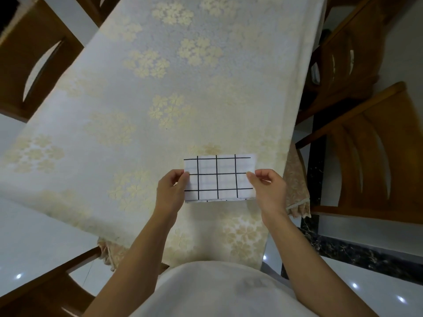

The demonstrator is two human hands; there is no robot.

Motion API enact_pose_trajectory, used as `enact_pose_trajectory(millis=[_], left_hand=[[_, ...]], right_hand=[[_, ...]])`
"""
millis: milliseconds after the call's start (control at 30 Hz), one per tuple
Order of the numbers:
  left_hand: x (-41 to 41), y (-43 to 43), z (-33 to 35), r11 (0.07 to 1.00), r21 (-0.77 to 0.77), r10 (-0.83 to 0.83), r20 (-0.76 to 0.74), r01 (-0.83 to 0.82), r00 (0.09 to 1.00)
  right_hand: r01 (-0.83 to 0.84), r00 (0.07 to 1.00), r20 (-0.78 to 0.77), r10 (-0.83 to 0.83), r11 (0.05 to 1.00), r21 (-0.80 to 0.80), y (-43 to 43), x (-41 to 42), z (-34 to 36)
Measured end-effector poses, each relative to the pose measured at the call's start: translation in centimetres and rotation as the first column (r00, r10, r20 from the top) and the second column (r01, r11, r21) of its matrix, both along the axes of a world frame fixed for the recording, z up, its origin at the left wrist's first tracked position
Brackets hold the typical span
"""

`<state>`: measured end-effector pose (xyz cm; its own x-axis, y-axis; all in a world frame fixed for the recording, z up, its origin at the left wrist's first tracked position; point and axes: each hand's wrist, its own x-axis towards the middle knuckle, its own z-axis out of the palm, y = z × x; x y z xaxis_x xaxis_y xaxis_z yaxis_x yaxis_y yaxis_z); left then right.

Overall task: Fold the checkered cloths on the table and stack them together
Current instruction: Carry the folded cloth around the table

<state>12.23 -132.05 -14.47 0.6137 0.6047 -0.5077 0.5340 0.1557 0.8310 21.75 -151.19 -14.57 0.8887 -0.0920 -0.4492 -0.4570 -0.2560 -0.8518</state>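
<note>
A white cloth with a black grid pattern (219,178) is folded into a small rectangle near the table's near right corner. A second layer's edge peeks out along its near side. My left hand (171,191) pinches the cloth's left edge between thumb and fingers. My right hand (269,187) pinches its right edge the same way. Whether the cloth rests on the table or is held just above it cannot be told.
The table (137,99) wears a pale tablecloth with cream flower patterns. Wooden chairs stand at the left (29,65), the right (366,156) and the near left (45,282). The floor is glossy white tile with a dark marble strip (343,252).
</note>
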Motion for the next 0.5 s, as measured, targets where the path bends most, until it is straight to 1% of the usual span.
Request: enact_pose_trajectory(millis=[133,300,500], left_hand=[[-0.1,-0.3,0.9,0.998,0.055,0.0,0.011,0.0,1.0],[-0.6,-0.4,1.2,0.997,0.077,0.011,0.022,-0.012,1.0],[-1.6,-0.6,0.9,0.997,0.083,0.001,0.026,-0.003,1.0]], right_hand=[[0.039,0.999,-0.038,-0.036,0.996,0.079,-0.2,-0.2,0.6],[0.048,0.997,-0.074,-0.036,0.984,0.17,-0.4,-0.8,0.8],[0.03,0.997,-0.07,-0.02,0.989,0.142,-0.6,-1.9,1.2]])
